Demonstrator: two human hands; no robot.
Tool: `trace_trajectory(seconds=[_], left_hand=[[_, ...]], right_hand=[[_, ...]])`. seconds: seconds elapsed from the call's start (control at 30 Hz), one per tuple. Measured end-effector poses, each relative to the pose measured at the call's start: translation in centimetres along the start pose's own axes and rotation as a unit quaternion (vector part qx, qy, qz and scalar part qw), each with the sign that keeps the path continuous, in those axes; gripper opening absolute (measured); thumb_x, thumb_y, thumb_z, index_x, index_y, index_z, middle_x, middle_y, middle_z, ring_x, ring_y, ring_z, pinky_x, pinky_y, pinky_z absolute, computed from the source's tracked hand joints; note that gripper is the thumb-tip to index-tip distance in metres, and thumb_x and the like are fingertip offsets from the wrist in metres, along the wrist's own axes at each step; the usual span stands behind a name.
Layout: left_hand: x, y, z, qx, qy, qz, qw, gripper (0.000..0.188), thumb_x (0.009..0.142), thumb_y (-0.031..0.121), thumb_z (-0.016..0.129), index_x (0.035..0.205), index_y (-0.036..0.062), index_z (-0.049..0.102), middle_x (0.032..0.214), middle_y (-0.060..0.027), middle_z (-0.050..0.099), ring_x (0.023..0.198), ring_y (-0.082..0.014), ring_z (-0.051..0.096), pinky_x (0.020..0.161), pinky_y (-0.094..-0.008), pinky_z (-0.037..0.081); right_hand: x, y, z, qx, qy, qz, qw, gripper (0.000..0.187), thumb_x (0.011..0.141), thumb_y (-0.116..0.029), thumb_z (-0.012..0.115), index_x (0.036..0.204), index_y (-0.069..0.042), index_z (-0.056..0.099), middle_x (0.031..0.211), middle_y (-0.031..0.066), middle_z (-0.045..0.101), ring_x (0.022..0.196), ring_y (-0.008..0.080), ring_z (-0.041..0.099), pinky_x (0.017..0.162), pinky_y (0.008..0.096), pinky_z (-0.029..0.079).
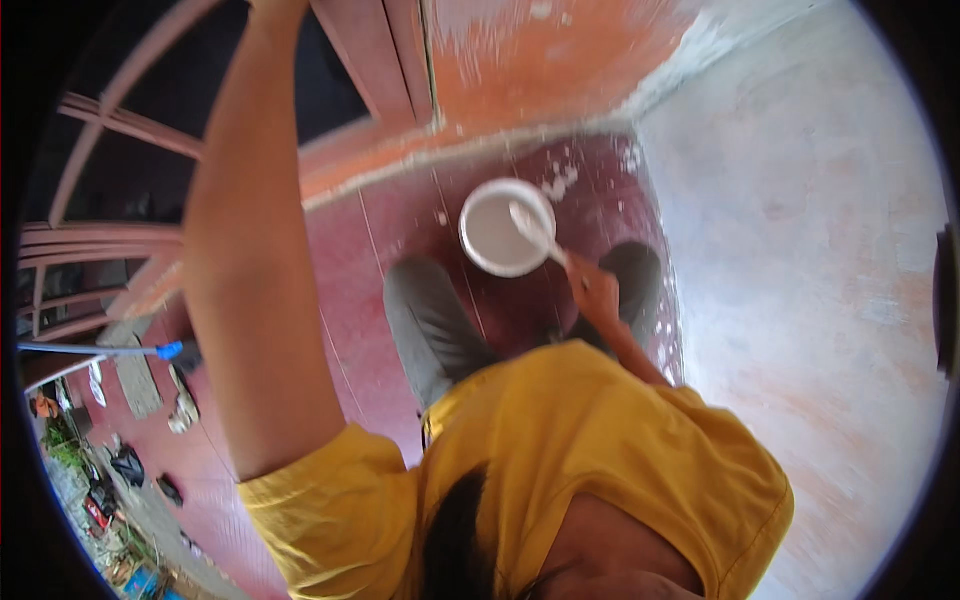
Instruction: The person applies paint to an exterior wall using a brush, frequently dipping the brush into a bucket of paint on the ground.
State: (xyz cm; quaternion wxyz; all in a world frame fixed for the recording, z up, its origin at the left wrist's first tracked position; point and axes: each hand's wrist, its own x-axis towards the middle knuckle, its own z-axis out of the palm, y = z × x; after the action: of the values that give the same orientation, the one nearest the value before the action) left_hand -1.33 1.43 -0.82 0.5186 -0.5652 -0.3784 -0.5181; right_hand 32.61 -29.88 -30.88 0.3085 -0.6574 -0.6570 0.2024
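My right hand (597, 290) is closed around the pale handle of a paintbrush (537, 233). The brush's white, paint-covered head reaches over the rim into a white bucket (467, 240), which stands on the floor in front of my knees. Whitish paint or liquid fills part of the bucket. My left arm (255, 200) stretches far up along the window frame. Its hand lies at the top edge of the picture, mostly cut off, so its fingers are hidden.
A white-smeared wall (800, 250) rises close on my right, meeting an orange, patchily coated wall (540, 60) ahead. Pink-framed windows (150, 125) stand at left. White spatters mark the red tiled floor (350, 290). A blue-ended pole (120, 350), footwear (185, 408) and clutter lie farther left.
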Motion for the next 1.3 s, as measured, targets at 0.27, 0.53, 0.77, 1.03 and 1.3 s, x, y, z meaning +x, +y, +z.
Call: trace_trajectory(seconds=[0.27, 0.53, 0.77, 1.03, 1.3], left_hand=[[-1.2, -0.4, -2.4, -0.031, -0.075, -0.060, 0.995, 0.051, 0.077, 0.021, 0.048, 0.128, 0.0154, 0.052, 0.141, -0.0186, 0.036, 0.129, -0.0331, 0.036, 0.105, -0.0521, 0.023], [0.3, 0.3, -1.5, -0.018, -0.091, -0.065, 0.994, 0.050, 0.078, 0.021, 0.046, 0.128, 0.0127, 0.051, 0.143, -0.0184, 0.031, 0.132, -0.0327, 0.030, 0.107, -0.0521, 0.019], [0.3, 0.4, -1.8, -0.013, -0.093, -0.061, 0.994, 0.051, 0.079, 0.020, 0.044, 0.128, 0.0104, 0.050, 0.143, -0.0197, 0.030, 0.133, -0.0339, 0.029, 0.107, -0.0529, 0.019], [0.3, 0.3, -2.3, -0.012, -0.106, -0.057, 0.993, 0.052, 0.081, 0.018, 0.043, 0.132, 0.0080, 0.044, 0.145, -0.0210, 0.027, 0.135, -0.0343, 0.026, 0.107, -0.0538, 0.017], [0.4, 0.4, -2.0, -0.004, -0.099, -0.058, 0.993, 0.051, 0.080, 0.020, 0.042, 0.130, 0.0104, 0.047, 0.143, -0.0204, 0.030, 0.133, -0.0347, 0.029, 0.107, -0.0532, 0.018]], right_hand=[[-3.0, 1.1, 2.8, -0.036, -0.025, 0.011, 0.999, 0.026, 0.087, -0.032, 0.056, 0.102, -0.015, 0.067, 0.077, 0.0145, 0.065, 0.069, 0.0345, 0.062, 0.060, 0.0429, 0.050], [-1.1, 0.5, 1.5, -0.069, -0.037, 0.054, 0.995, 0.025, 0.085, -0.036, 0.055, 0.098, -0.019, 0.069, 0.074, 0.0116, 0.065, 0.067, 0.0333, 0.063, 0.059, 0.0439, 0.050], [-1.3, 0.2, 2.1, -0.068, -0.055, 0.043, 0.995, 0.025, 0.085, -0.034, 0.055, 0.099, -0.018, 0.068, 0.075, 0.0117, 0.066, 0.067, 0.0334, 0.063, 0.059, 0.0428, 0.051], [-1.4, 0.1, 2.0, -0.081, -0.056, 0.037, 0.994, 0.028, 0.085, -0.038, 0.053, 0.098, -0.019, 0.070, 0.075, 0.0120, 0.066, 0.067, 0.0336, 0.063, 0.061, 0.0441, 0.051], [-1.1, 0.9, 2.2, -0.074, -0.087, 0.056, 0.992, 0.029, 0.085, -0.040, 0.053, 0.101, -0.022, 0.069, 0.079, 0.0119, 0.067, 0.073, 0.0330, 0.064, 0.067, 0.0437, 0.051]])
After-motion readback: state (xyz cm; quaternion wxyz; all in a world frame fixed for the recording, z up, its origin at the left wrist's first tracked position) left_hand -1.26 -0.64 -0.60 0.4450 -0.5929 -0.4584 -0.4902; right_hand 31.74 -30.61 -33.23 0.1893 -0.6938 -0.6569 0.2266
